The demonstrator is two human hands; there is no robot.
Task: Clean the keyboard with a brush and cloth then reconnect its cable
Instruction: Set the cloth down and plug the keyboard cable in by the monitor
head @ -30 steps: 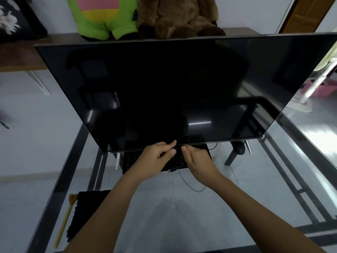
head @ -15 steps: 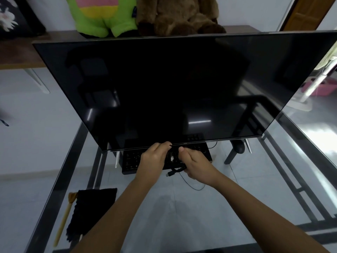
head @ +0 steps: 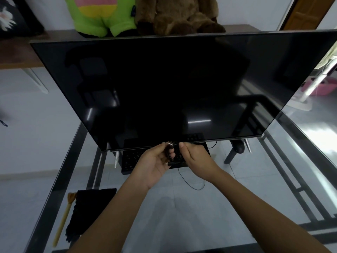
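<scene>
My glass table (head: 200, 225) shows pale floor tiles (head: 27, 147) through it. The glossy black monitor (head: 164, 88) fills its far half; the flat black keyboard (head: 127, 162) lies under the screen's lower edge. A fuzzy black cloth (head: 91, 212) and yellow-handled brush (head: 63, 219) lie by the left edge. Over the keyboard, my left hand (head: 152, 164) curls round the coiled cable (head: 169, 152), my right hand (head: 197, 161) pinching its other side.

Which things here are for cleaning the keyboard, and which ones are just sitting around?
For the job:
- keyboard
- cable, gripped by the left hand
- brush
- cloth

Just lying about:
- green toy
- brown teddy
- fan
- pink basket
</scene>
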